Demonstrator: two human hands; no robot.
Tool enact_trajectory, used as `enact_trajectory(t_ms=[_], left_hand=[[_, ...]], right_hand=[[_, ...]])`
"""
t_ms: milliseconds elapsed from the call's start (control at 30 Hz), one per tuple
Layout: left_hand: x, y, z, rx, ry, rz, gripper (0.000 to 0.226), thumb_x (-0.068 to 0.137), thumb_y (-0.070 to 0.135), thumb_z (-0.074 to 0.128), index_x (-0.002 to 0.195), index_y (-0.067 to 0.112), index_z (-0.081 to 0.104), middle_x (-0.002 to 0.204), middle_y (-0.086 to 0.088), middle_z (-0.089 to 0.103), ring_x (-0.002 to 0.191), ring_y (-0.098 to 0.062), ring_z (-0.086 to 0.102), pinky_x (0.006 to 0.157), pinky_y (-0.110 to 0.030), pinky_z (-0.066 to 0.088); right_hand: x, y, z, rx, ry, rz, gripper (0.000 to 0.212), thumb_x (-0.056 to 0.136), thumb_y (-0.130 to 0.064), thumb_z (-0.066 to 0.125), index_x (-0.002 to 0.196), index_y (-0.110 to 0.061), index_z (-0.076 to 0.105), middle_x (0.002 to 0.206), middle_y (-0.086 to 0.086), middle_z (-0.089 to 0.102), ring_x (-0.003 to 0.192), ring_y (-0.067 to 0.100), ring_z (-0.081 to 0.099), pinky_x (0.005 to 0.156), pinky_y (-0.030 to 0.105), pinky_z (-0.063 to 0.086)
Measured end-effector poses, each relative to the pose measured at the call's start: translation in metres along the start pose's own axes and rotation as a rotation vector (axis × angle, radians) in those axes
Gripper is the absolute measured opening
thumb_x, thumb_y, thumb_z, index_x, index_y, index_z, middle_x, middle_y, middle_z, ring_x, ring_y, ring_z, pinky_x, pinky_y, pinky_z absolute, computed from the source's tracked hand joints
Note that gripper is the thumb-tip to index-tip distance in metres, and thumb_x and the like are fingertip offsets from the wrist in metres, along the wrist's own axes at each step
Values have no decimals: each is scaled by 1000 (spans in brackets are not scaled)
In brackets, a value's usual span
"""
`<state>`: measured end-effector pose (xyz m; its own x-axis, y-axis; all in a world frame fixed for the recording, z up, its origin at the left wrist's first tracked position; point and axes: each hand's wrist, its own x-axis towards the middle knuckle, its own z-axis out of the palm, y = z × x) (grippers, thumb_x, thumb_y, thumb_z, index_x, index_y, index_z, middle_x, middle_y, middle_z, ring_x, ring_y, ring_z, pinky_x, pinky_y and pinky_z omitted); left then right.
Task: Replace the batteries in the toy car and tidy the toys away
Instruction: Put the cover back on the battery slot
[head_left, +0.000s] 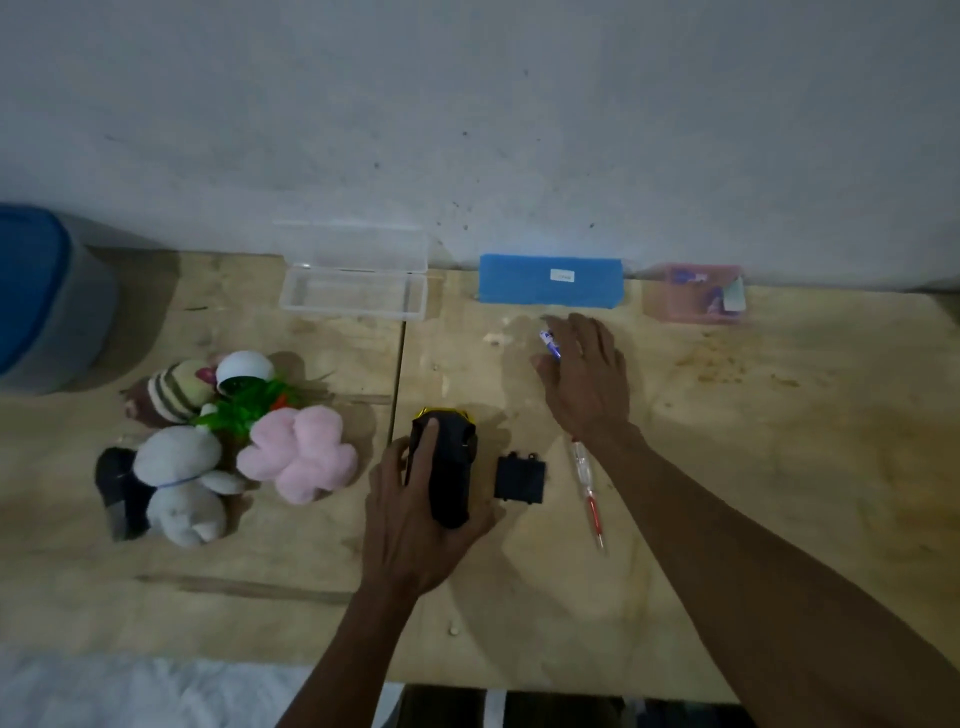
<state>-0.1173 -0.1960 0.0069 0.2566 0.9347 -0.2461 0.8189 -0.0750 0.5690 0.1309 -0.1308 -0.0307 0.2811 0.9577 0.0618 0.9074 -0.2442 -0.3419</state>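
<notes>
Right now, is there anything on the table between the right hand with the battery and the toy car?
Nothing visible blocks the way. The right hand pinches a battery over bare table. The toy car sits in the left hand. The black cover and screwdriver lie lower, beside that path.

Bare plywood table (779, 415), joined by a seam left of centre. Along the wall: blue-lidded tub (41, 296), open clear case (353, 291), blue box (550, 280), small pink box (693, 293). At left, a heap of plush toys (223, 441). Nearer the middle, upturned toy car (444, 467), black battery cover (519, 477) just beside, then a red screwdriver (589, 491).
</notes>
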Motion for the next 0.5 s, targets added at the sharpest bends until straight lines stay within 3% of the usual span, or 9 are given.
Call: enact_trajectory(t_ms=[133,233,333,500], left_hand=[[4,-6,6,-41,12,8,117,65,75,69,158,32,12,143,-12,39,128,-25,38,99,-45,48],[4,-7,7,-63,8,-11,118,66,71,75,158,34,11,144,-13,38,130,-27,40,102,-44,47],[6,-5,6,-60,15,-4,118,64,74,72,157,33,12,140,-12,41,125,-25,43,100,-42,48],[7,-2,4,-75,60,0,117,63,77,68,157,28,19,129,-11,46,115,-24,48,94,-39,50]], right_hand=[[13,6,17,-103,-17,-18,45,98,-44,49,139,-26,46,133,8,49,121,33,42,92,48,39],[24,5,20,-116,-35,-1,36,98,-39,51,128,-21,54,121,14,50,110,37,44,86,48,42],[29,7,22,-169,75,-86,29,97,-35,49,110,-12,59,104,18,56,94,39,52,72,45,49],[27,5,21,-244,144,-156,31,101,-39,44,107,-13,59,94,11,59,82,29,60,51,31,44]])
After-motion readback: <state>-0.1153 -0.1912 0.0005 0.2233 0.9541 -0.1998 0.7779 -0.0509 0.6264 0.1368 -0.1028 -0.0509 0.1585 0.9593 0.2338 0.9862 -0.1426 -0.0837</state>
